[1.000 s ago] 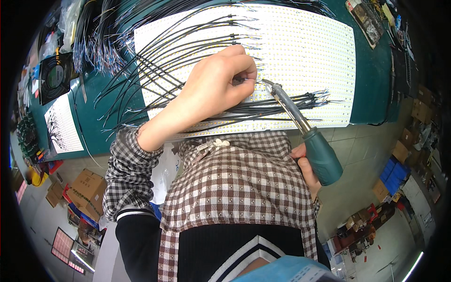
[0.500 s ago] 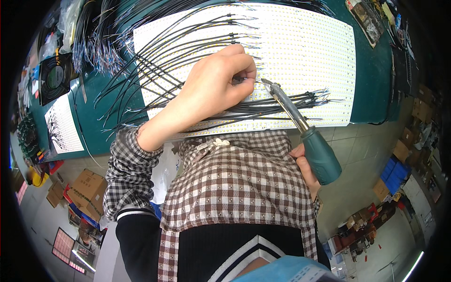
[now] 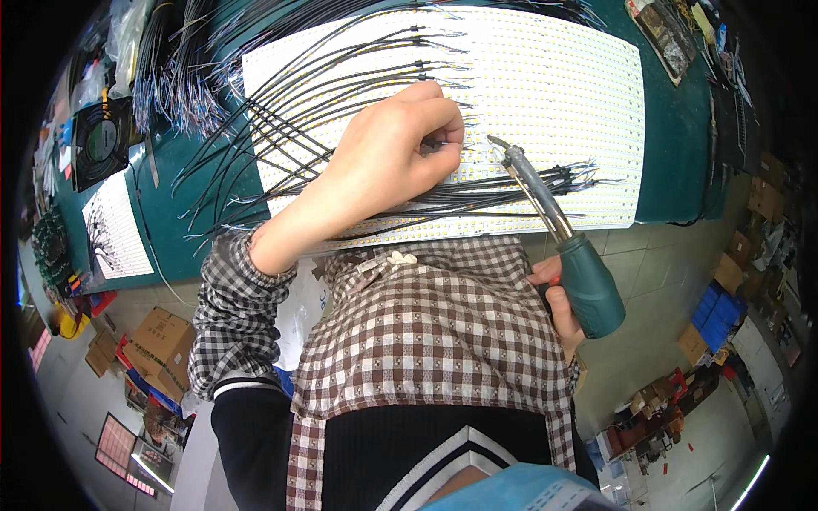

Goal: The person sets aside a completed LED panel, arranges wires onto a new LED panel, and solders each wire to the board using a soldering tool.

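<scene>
My left hand [image 3: 396, 145] is over a white LED panel [image 3: 545, 77], thumb and fingers pinched on a thin black cable mostly hidden in the grip. Low on the right, my right hand [image 3: 562, 311] is wrapped round the green handle of a soldering iron [image 3: 590, 285], which covers some of its fingers. The iron slants up and left; its tip points at the panel just right of my left fingertips, a small gap away. Black cables [image 3: 324, 64] with thin bared wire ends lie in rows across the panel's left half. Below my left hand runs a bundle of black cables [image 3: 511, 189].
The panel lies on a green table [image 3: 677, 162]. Bundles of wires [image 3: 183, 81], a black fan [image 3: 100, 140] and a smaller white panel [image 3: 119, 226] are at the left. A worn flat block [image 3: 660, 38] lies far right. Cardboard boxes [image 3: 159, 345] stand on the floor.
The soldering iron has shifted slightly right, its tip drawing away from my left fingertips. My right hand has moved with it; my left hand stays in place.
</scene>
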A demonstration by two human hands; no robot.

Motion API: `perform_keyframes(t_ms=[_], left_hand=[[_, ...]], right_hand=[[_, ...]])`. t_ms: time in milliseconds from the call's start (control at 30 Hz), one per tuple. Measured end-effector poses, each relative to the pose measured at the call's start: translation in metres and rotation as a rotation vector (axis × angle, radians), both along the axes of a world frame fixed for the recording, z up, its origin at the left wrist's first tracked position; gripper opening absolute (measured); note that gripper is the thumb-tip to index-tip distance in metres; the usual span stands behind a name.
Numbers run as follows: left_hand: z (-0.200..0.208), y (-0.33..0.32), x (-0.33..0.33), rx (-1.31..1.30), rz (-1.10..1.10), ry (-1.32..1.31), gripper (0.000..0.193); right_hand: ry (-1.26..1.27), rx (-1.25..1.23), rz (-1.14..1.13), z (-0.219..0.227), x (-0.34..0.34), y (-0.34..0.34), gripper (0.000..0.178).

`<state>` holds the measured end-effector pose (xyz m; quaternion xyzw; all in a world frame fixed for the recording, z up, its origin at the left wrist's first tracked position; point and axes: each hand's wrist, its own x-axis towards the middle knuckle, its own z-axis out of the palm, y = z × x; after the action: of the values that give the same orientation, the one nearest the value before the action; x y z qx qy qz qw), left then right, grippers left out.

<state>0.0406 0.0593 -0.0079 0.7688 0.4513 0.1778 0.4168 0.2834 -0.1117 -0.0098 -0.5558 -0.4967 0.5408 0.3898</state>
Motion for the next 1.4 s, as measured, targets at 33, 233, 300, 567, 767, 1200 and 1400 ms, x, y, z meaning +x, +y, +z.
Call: perform_keyframes(t_ms=[33,233,300,567,767,1200,1400], left_hand=[[0.001,0.000,0.000,0.004,-0.014,0.019,0.007],[0.005,-0.011,-0.001,0.253,-0.129,0.071,0.010],[0.003,-0.010,-0.001,0.271,-0.128,0.107,0.009],[-0.008,-0.013,0.005,0.355,-0.062,0.120,0.011],[-0.011,-0.016,0.010,0.239,0.077,0.073,0.012],[-0.018,-0.011,0.013,0.244,0.172,-0.021,0.013],[-0.019,-0.011,0.013,0.225,0.181,-0.053,0.012]], right_hand=[[-0.002,0.012,0.018,-0.001,0.001,0.000,0.030],[0.205,-0.059,-0.257,0.000,-0.011,-0.001,0.044],[0.205,-0.035,-0.247,-0.003,-0.011,-0.001,0.044],[0.228,-0.024,-0.240,-0.005,-0.010,0.001,0.045],[0.237,-0.023,-0.243,-0.008,-0.011,-0.001,0.046],[0.252,-0.034,-0.265,-0.011,-0.012,0.000,0.047],[0.236,-0.017,-0.262,-0.013,-0.013,-0.002,0.044]])
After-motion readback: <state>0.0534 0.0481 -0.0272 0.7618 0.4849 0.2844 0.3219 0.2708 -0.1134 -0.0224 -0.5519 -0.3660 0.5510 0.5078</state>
